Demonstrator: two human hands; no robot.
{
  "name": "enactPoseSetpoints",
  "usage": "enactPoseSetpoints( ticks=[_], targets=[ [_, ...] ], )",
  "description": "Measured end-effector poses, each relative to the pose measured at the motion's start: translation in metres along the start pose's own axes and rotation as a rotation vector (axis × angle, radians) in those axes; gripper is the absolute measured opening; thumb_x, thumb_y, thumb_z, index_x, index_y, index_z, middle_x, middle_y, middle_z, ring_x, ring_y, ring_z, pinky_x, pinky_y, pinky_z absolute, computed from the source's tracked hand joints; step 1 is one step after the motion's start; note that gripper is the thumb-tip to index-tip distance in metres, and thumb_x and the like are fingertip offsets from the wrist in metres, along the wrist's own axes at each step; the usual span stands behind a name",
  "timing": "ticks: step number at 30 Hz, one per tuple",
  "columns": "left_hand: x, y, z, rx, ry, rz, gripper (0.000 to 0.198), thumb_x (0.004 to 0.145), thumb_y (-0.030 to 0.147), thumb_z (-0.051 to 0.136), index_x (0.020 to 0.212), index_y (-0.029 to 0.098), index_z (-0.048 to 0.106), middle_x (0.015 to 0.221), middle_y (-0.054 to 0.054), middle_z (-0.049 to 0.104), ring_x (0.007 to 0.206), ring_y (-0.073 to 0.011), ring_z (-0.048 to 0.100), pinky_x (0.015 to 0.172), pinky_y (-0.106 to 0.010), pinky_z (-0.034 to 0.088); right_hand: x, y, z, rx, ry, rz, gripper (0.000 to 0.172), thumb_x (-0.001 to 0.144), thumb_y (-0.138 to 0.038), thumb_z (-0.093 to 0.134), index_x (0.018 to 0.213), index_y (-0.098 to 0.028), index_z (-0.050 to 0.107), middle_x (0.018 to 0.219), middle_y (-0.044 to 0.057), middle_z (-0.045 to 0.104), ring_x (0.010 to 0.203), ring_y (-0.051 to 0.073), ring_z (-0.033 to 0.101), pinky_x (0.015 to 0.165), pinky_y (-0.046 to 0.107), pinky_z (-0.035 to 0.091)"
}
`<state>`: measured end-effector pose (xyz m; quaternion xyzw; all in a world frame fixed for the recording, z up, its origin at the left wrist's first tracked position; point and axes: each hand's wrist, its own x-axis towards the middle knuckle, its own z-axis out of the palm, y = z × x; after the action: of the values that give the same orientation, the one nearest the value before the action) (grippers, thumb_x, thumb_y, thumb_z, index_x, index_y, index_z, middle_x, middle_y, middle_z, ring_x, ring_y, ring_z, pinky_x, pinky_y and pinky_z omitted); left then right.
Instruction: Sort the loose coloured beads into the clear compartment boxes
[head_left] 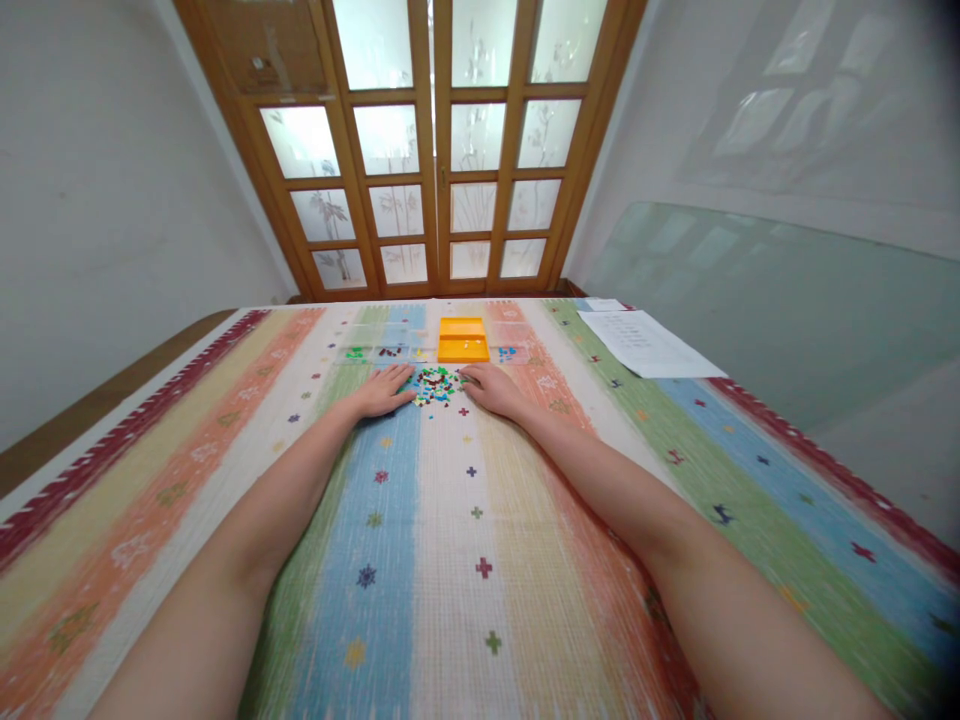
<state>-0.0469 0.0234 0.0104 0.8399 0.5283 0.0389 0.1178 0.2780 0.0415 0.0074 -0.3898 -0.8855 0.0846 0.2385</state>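
Observation:
Small beads or brick-like pieces (435,384) in green, blue, dark red, white and yellow lie in a loose pile on the striped tablecloth. My left hand (384,391) rests palm down at the pile's left edge, fingers stretched and thumb apart. On the other side, my right hand (489,387) lies low with slightly bent fingers, its tips touching the pile's right edge. Nothing shows in either hand, though the pieces are tiny. Just behind the pile stands an open yellow box (463,352), with a few small white bits inside.
Clear shallow trays flank the yellow box, holding green pieces (355,355), dark red pieces (390,352) and blue pieces (507,353). Written paper sheets (646,342) lie at the right. A glass panel (780,310) leans by the right wall; wooden glazed doors (439,200) stand beyond the table.

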Motion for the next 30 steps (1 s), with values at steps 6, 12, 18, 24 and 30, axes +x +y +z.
enactPoseSetpoints(
  ticks=[6, 12, 18, 24, 30],
  targets=[
    [-0.004, -0.011, -0.005, -0.253, 0.124, 0.103, 0.078, 0.091, 0.043, 0.056, 0.164, 0.02, 0.04, 0.168, -0.01, 0.042, 0.155, -0.03, 0.039, 0.129, -0.048, 0.029, 0.0, 0.001, 0.001, -0.003, 0.002, -0.003, 0.029, 0.101, -0.024, 0.059, 0.125, -0.019, 0.073, 0.127, 0.012, 0.073, 0.12, 0.026, 0.064, 0.103, 0.036, 0.048],
    [-0.011, -0.021, -0.012, -0.305, 0.288, 0.107, 0.054, 0.077, 0.015, 0.05, 0.125, 0.021, 0.074, 0.13, -0.006, 0.075, 0.124, -0.0255, 0.066, 0.116, -0.044, 0.047, 0.0, 0.0, 0.0, 0.001, -0.007, -0.006, 0.026, 0.1, -0.023, 0.059, 0.123, -0.02, 0.073, 0.127, 0.011, 0.073, 0.119, 0.026, 0.064, 0.102, 0.035, 0.047],
    [-0.01, -0.029, -0.013, -0.182, 0.345, 0.15, 0.038, 0.08, 0.02, 0.055, 0.11, 0.021, 0.079, 0.118, -0.006, 0.077, 0.113, -0.0265, 0.068, 0.107, -0.043, 0.051, -0.001, 0.001, 0.001, -0.003, -0.004, -0.02, 0.024, 0.101, -0.024, 0.059, 0.119, -0.02, 0.074, 0.125, 0.011, 0.074, 0.118, 0.025, 0.065, 0.102, 0.035, 0.047],
    [-0.012, -0.031, -0.015, -0.154, 0.382, 0.1, 0.028, 0.086, 0.029, 0.058, 0.103, 0.021, 0.08, 0.107, -0.008, 0.077, 0.101, -0.0256, 0.068, 0.098, -0.041, 0.052, -0.001, 0.002, 0.001, 0.001, -0.003, -0.014, 0.027, 0.101, -0.023, 0.059, 0.123, -0.019, 0.073, 0.126, 0.011, 0.074, 0.119, 0.025, 0.065, 0.102, 0.035, 0.048],
    [-0.013, -0.031, -0.014, -0.173, 0.379, 0.052, 0.03, 0.084, 0.027, 0.056, 0.101, 0.021, 0.08, 0.103, -0.007, 0.076, 0.093, -0.0238, 0.067, 0.091, -0.038, 0.053, -0.001, 0.002, 0.002, 0.01, 0.011, -0.03, 0.026, 0.101, -0.023, 0.059, 0.123, -0.018, 0.073, 0.126, 0.012, 0.073, 0.119, 0.025, 0.065, 0.103, 0.036, 0.048]
  ],
)
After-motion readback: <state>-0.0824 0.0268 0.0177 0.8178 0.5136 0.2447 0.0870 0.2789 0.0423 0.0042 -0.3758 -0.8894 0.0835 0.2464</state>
